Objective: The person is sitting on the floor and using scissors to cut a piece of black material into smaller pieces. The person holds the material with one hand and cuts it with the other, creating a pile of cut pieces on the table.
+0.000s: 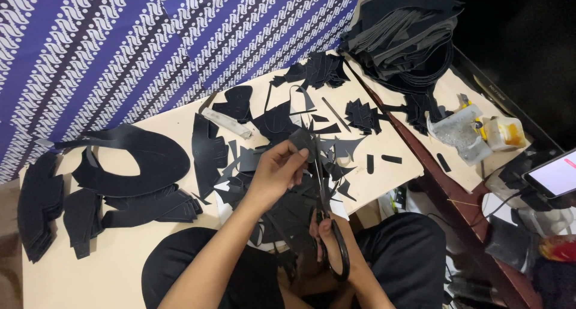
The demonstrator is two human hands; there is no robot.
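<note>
My left hand [277,172]: middle of the frame, fingers pinched on a small dark grey piece [300,138] held up just above the board.
My right hand [327,232]: lower centre, closed through the loops of the black scissors [327,213] — the blades run up toward the piece and meet it at its lower edge; whether they are parted I cannot quite make out.
Board [120,273]: pale, resting over my lap, filling the left and centre.
Offcuts [336,150]: black scraps scattered under and around my hands.
Cut shapes [141,162]: large curved black pieces at left, with a stacked pile [39,207] at the far left edge.
Sheet stack [408,36]: dark material heaped at upper right.
Cloth [120,39]: blue-and-white patterned fabric across the upper left.
Phone [555,176]: lit screen at the right edge — well apart from my hands.
</note>
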